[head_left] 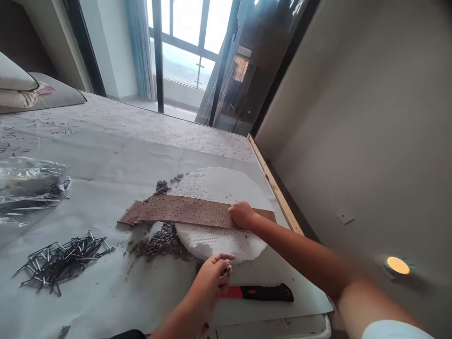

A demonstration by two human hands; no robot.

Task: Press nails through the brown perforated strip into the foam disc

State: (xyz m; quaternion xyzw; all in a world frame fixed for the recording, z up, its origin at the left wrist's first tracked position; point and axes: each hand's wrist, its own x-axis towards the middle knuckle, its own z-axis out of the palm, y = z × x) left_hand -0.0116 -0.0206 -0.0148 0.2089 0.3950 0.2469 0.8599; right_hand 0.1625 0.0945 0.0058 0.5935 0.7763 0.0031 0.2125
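Observation:
A brown perforated strip (187, 210) lies across a white round foam slab (215, 186) on a paper-covered table (106, 155). My right hand (242, 215) rests fingers-down on the strip's right part, pressing it flat. My left hand (213, 275) is curled closed at the slab's near edge, over the head end of a red-and-black handled tool (261, 293); what its fingers pinch is too small to make out. Grey crumbs (160, 242) are heaped beside the slab.
A pile of dark nails (60, 261) lies at the front left. A clear plastic bag (28, 186) holding more nails sits at the far left. The table's wooden edge (275, 188) runs along the right, with a wall and a floor lamp (398, 265) beyond.

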